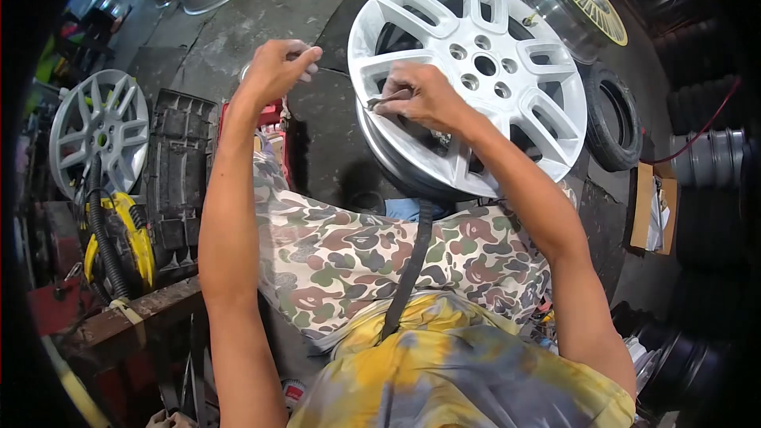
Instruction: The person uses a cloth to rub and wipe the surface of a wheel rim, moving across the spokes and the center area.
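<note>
A white multi-spoke car wheel rim (519,99) lies face up in front of my knees, raised above the floor. At its left edge my right hand (424,95) is closed in a pinch, thumb and fingers pressed round a small dark scrap (376,102) that looks like sandpaper. Most of the scrap is hidden by the fingers. To the left of the rim my left hand (283,70) hangs in the air, its fingers loosely curled and apart, with nothing visible in them. Whitish dust coats the fingertips of both hands.
A grey wheel rim (101,136) stands at the left beside a yellow reel-like object (131,242) with a black hose. A red crate (284,143) is below my left hand. At the right are a tire (617,116), a cardboard box (644,206) and a yellow-faced rim (590,4).
</note>
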`<state>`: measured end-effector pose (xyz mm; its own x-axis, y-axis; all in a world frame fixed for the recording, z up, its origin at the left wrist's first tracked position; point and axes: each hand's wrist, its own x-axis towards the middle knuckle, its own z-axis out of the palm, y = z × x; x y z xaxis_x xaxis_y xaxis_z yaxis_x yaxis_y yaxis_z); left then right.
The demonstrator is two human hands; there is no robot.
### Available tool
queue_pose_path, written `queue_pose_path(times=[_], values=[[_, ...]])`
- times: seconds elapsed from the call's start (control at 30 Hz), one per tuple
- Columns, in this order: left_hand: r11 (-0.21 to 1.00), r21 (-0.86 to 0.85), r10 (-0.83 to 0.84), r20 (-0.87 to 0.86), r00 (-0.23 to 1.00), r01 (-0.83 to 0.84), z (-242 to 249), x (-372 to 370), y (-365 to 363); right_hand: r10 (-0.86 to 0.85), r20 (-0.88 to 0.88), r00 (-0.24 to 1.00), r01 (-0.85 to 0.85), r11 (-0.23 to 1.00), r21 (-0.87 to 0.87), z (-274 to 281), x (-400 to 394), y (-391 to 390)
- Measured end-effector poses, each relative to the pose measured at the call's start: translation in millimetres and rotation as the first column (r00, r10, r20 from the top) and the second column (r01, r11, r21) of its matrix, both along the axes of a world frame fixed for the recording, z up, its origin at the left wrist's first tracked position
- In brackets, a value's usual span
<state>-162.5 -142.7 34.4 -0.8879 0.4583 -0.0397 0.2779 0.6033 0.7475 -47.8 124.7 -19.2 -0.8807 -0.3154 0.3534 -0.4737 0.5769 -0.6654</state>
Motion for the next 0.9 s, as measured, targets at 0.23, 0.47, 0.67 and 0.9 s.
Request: queue_pose_path(times=[0.23, 0.47, 0.67, 0.9], values=[[0.999, -0.033, -0.004, -0.065, 0.998, 0.002, 7, 1, -10, -0.113, 0.232, 0.966, 0.157, 0.971, -0.181, -2, 15, 39], [0.994, -0.039, -0.102, -0.057, 0.993, 0.100, 11, 10, 0, 0.012, 0.096, 0.995, 0.002, 0.990, -0.144, -6, -2, 2], [1.000, -0.023, 0.020, -0.047, 0.999, -0.021, 4, -2, -17, -0.160, 0.129, 0.979, 0.121, 0.957, 0.265, 12, 19, 96], [0.995, -0.048, -0.095, -0.088, 0.992, 0.091, 13, 12, 8, 0.174, -0.097, 0.980, -0.117, 0.897, 0.426, 20, 3, 26]])
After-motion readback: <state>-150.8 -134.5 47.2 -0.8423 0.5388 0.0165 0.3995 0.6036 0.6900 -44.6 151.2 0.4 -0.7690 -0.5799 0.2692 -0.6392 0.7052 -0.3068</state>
